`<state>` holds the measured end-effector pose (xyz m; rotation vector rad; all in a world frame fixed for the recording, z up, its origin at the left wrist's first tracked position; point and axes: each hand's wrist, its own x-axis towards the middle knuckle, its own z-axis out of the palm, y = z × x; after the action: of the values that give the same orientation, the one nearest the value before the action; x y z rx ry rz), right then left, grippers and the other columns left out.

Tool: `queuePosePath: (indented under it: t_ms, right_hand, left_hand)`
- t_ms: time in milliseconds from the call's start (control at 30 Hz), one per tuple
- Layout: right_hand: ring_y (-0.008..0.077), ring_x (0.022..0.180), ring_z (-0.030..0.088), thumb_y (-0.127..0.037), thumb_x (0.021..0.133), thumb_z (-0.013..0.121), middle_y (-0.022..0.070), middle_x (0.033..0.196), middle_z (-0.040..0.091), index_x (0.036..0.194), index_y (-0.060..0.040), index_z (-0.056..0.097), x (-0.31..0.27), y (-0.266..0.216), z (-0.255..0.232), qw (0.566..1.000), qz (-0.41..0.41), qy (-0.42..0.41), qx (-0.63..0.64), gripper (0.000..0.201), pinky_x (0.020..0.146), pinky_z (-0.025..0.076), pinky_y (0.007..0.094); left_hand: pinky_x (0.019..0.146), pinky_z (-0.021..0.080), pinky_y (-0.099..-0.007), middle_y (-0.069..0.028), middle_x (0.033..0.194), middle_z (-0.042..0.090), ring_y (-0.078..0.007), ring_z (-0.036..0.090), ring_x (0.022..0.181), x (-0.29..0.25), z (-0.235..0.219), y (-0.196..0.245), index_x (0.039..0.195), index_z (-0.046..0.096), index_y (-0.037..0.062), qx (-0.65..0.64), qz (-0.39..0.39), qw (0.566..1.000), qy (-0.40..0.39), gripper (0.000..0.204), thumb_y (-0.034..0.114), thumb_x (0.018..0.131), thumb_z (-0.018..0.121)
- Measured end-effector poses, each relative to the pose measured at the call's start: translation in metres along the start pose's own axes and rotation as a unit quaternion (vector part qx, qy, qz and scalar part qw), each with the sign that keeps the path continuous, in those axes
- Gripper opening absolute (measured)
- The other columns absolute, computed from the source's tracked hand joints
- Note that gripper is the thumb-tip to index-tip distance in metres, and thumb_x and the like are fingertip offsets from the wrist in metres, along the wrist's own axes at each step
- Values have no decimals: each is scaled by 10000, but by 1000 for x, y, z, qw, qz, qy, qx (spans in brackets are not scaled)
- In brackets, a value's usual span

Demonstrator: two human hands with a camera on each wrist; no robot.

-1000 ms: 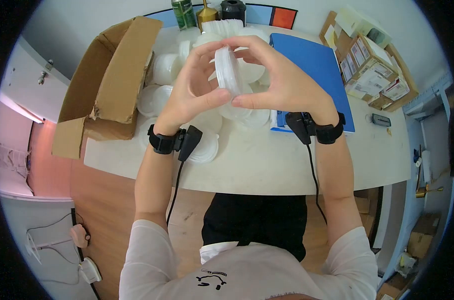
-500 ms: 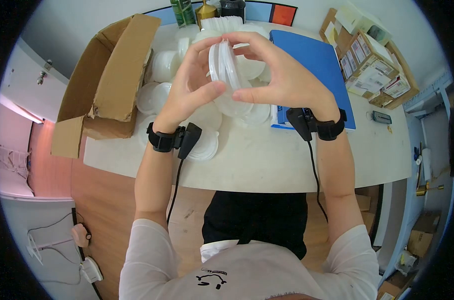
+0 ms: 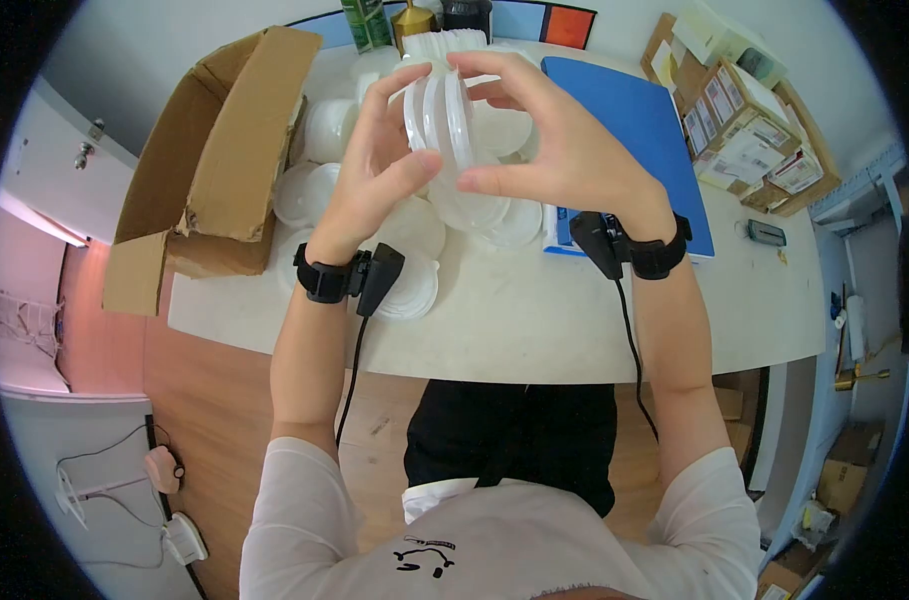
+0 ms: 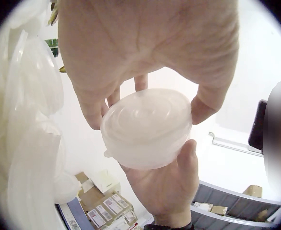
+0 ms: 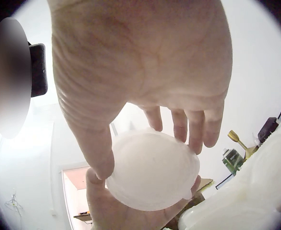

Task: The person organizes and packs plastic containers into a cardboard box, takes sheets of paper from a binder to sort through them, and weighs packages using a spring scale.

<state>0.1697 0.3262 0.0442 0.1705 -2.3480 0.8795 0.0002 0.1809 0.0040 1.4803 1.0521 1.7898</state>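
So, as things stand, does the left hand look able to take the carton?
Probably not right away: the left hand is busy holding the lids together with the right hand. Once free, it likely could, because the carton stands close by, with only white plastic between.

The lidded tub [image 3: 437, 125] has shifted slightly left.

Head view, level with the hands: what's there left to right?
Open cardboard box → left hand → round white plasticware held between the hands → right hand → blue box → labelled carton.
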Motion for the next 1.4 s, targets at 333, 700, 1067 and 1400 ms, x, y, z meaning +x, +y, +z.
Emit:
queuePosePath:
  t_ms: [333, 700, 1067, 1400]
  right_hand:
    - [283, 1188, 584, -279, 760, 875, 153, 1398, 523, 1475, -36, 439, 0, -3, 4, 1000, 0, 12, 6, 872, 1021, 485, 400]
    - [280, 1301, 535, -250, 775, 870, 107, 1503, 481, 1519, -86, 412, 1, -4, 4, 1000, 18, -4, 20, 889, 1102, 440, 419]
    - [280, 1325, 526, -273, 768, 873, 120, 1475, 516, 1516, -86, 438, 0, -6, 3, 995, 63, -59, 47, 885, 1067, 467, 411]
    - [434, 1245, 506, -337, 706, 884, 218, 1346, 504, 1468, -23, 432, -22, 6, 37, 952, 90, -129, -263, 940, 1060, 440, 456]
  left_hand:
    - [1095, 399, -426, -194, 1443, 472, -274, 486, 1315, -1, -2, 0, 1544, 288, 80, 3, -10, 1000, 0, 856, 277, 858, 759]
    - [1110, 392, -455, -181, 1476, 451, -286, 470, 1350, 2, 0, -3, 1540, 310, 67, 19, 15, 1000, 3, 854, 301, 863, 775]
    - [1054, 470, -452, -160, 1445, 473, -286, 531, 1296, 0, -4, -11, 1506, 341, 61, 22, 23, 999, 4, 845, 222, 834, 827]
    - [1014, 526, -565, -204, 1450, 456, -358, 545, 1283, 6, -5, -1, 1535, 258, 53, 12, -17, 989, 150, 743, 356, 973, 639]
